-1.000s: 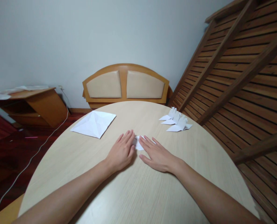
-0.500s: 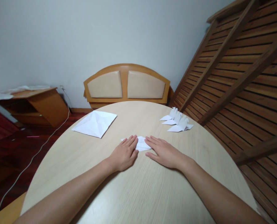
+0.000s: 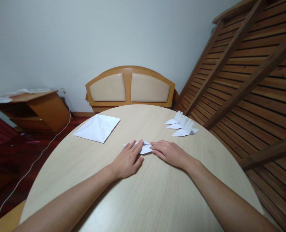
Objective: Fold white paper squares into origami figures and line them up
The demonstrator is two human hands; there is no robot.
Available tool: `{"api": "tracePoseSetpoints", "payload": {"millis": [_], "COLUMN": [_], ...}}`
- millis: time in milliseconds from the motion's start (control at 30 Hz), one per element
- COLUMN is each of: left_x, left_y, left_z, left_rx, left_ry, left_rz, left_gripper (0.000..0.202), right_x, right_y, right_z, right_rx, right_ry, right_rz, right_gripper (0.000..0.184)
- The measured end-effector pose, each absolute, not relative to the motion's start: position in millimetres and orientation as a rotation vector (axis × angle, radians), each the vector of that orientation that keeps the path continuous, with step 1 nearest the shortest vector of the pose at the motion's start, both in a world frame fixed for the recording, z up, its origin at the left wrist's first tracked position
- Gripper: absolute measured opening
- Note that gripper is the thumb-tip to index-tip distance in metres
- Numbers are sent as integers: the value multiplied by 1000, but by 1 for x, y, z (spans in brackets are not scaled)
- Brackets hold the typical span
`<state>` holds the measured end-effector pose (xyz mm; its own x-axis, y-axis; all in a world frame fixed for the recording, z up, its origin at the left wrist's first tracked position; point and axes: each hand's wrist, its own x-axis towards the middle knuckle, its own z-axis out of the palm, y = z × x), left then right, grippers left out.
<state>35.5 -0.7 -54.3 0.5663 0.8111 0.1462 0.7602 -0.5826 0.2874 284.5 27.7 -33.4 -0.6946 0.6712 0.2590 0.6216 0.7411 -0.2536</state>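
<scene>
A small folded white paper (image 3: 145,148) lies on the round pale wooden table (image 3: 143,193) in front of me. My left hand (image 3: 127,159) rests flat on the paper's left part, fingers stretched out. My right hand (image 3: 170,152) lies to the right of the paper, palm down, its fingertips touching the paper's right edge. Most of the paper is covered by the two hands.
A larger creased white sheet (image 3: 96,128) lies at the far left of the table. Several folded paper figures (image 3: 182,125) stand at the far right. Behind the table are a padded wooden chair back (image 3: 130,87), a slatted wooden frame (image 3: 249,74) and a low cabinet (image 3: 36,108).
My right hand has slid to the right, off the small paper, so more of it shows between the hands. My left hand stayed nearly in place.
</scene>
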Motion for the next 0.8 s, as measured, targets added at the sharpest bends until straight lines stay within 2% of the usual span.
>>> {"api": "tracePoseSetpoints", "payload": {"millis": [167, 333, 433, 500, 667, 800], "left_x": [37, 34, 32, 31, 31, 31], "left_y": [-1, 4, 8, 10, 8, 7], "left_z": [-52, -48, -48, -47, -46, -46], "left_rx": [2621, 2660, 2675, 2659, 2617, 2577], "left_ry": [1340, 1259, 1173, 1179, 1233, 1310], "left_rz": [457, 639, 707, 727, 717, 723], "left_gripper": [65, 41, 33, 31, 30, 29], "right_x": [280, 280, 280, 280, 280, 282], "right_y": [27, 26, 24, 22, 21, 23], "right_z": [-33, -31, -29, -28, -30, -32], "right_rx": [-1022, -1027, -1026, -1013, -986, -1027], "right_ry": [-2550, -2547, -2544, -2526, -2576, -2570], "right_rz": [238, 285, 337, 360, 350, 336], "right_gripper": [29, 30, 30, 30, 45, 44]}}
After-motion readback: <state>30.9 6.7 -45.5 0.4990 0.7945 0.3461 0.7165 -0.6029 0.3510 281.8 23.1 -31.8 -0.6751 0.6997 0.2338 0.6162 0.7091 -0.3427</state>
